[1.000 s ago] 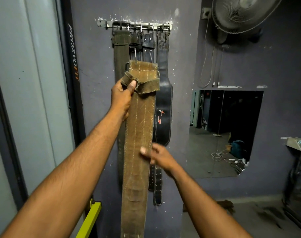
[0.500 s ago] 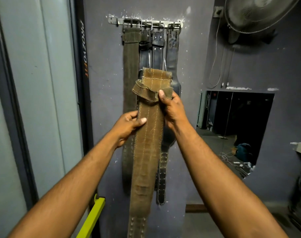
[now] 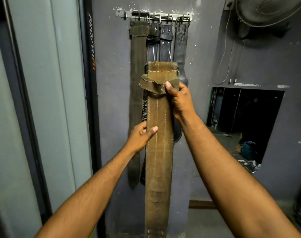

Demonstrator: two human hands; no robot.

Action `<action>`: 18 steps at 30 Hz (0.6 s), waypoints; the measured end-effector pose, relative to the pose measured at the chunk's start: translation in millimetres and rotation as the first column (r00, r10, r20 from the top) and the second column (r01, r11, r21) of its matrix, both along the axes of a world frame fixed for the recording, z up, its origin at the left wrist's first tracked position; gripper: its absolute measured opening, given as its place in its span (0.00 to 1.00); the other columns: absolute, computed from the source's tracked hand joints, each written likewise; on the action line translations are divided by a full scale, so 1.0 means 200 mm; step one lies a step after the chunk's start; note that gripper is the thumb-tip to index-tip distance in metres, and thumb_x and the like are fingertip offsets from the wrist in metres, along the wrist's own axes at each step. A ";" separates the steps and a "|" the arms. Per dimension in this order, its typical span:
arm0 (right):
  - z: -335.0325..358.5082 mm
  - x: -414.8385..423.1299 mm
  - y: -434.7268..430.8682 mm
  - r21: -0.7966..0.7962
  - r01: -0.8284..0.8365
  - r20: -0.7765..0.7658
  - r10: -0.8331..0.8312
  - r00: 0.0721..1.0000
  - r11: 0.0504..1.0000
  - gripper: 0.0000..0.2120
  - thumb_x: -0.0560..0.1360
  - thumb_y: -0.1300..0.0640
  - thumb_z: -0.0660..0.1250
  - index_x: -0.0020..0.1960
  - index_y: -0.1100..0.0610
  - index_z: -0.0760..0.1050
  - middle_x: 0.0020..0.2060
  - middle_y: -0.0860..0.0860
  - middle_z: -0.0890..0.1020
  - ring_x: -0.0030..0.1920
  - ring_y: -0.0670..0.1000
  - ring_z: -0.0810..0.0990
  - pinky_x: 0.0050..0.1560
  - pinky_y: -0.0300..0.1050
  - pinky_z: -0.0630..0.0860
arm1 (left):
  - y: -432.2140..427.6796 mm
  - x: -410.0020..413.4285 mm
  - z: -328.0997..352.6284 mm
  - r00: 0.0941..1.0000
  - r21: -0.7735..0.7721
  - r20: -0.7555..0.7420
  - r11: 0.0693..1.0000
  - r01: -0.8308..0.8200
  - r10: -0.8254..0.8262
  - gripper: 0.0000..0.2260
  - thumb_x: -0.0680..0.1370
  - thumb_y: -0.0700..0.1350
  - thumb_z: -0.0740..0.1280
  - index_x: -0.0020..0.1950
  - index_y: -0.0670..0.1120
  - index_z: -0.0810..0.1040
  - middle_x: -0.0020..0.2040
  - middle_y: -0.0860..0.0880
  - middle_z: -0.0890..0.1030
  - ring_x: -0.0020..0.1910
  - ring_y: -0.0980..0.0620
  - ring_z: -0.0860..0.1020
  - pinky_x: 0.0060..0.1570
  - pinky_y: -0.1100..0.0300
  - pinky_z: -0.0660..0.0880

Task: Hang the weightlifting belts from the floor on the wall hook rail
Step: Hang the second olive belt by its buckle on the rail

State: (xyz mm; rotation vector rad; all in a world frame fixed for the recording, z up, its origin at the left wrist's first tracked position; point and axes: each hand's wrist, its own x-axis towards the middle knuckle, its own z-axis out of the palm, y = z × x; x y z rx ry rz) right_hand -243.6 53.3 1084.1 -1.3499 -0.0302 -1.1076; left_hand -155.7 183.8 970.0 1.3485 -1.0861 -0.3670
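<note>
I hold a worn tan suede weightlifting belt (image 3: 159, 160) upright in front of the purple wall. My right hand (image 3: 179, 98) grips its upper part, thumb pressed on the loose keeper loop (image 3: 151, 85). My left hand (image 3: 141, 136) pinches the belt's left edge lower down. The buckle end sits well below the metal hook rail (image 3: 156, 15). Several belts hang from that rail: an olive belt (image 3: 137, 69) at the left and black leather belts (image 3: 165, 42) beside it. The rail's left end is bare.
A black frame post marked PROZVOFIT (image 3: 91, 66) and grey panels stand at the left. A wall fan (image 3: 266, 12) with dangling cords is at the upper right. A dark wall opening (image 3: 246, 124) lies to the right, and a brown skirting strip (image 3: 201, 204) runs along the floor.
My hands swapped places: the right one went from mid-belt up to the keeper loop, the left one dropped from the top to mid-belt. The view has drawn closer to the wall.
</note>
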 end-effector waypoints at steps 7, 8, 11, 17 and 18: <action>0.02 -0.03 -0.07 -0.003 0.027 -0.013 -0.027 1.000 1.000 0.12 0.76 0.60 0.71 0.58 0.61 0.79 0.56 0.60 0.84 0.59 0.60 0.82 0.61 0.58 0.80 | 0.02 -0.08 -0.26 0.997 0.128 0.022 0.989 0.071 -0.074 0.15 0.82 0.41 0.63 0.67 0.39 0.72 0.62 0.40 0.80 0.61 0.45 0.80 0.56 0.59 0.80; 0.01 -0.04 -0.07 0.008 0.034 -0.019 -0.034 0.999 0.999 0.14 0.75 0.60 0.71 0.60 0.62 0.79 0.56 0.60 0.84 0.59 0.60 0.83 0.60 0.58 0.80 | 0.02 -0.09 -0.27 0.996 0.137 0.015 0.987 0.086 -0.089 0.15 0.82 0.40 0.63 0.68 0.38 0.72 0.63 0.40 0.80 0.61 0.45 0.80 0.55 0.61 0.80; 0.02 -0.05 -0.09 0.077 0.060 -0.013 -0.059 0.998 0.995 0.17 0.75 0.60 0.72 0.62 0.64 0.78 0.54 0.59 0.85 0.54 0.57 0.85 0.55 0.54 0.82 | 0.04 -0.07 -0.30 0.990 0.225 0.044 0.967 0.119 -0.132 0.17 0.80 0.39 0.65 0.69 0.40 0.70 0.64 0.41 0.79 0.62 0.46 0.80 0.60 0.56 0.79; 0.00 -0.08 -0.11 0.080 -0.007 -0.010 0.008 1.000 0.997 0.17 0.76 0.60 0.70 0.63 0.63 0.76 0.55 0.59 0.84 0.55 0.57 0.84 0.55 0.55 0.82 | 0.08 -0.09 -0.29 0.982 0.295 -0.025 0.937 0.187 -0.188 0.12 0.81 0.42 0.64 0.64 0.43 0.74 0.55 0.47 0.83 0.49 0.56 0.84 0.46 0.66 0.80; 0.00 -0.08 -0.12 0.070 -0.037 -0.007 0.038 0.999 0.997 0.17 0.77 0.60 0.70 0.64 0.63 0.75 0.56 0.59 0.83 0.55 0.57 0.84 0.56 0.56 0.81 | 0.08 -0.09 -0.25 0.982 0.279 -0.049 0.942 0.186 -0.180 0.09 0.82 0.44 0.63 0.61 0.44 0.75 0.51 0.49 0.83 0.44 0.60 0.84 0.42 0.67 0.79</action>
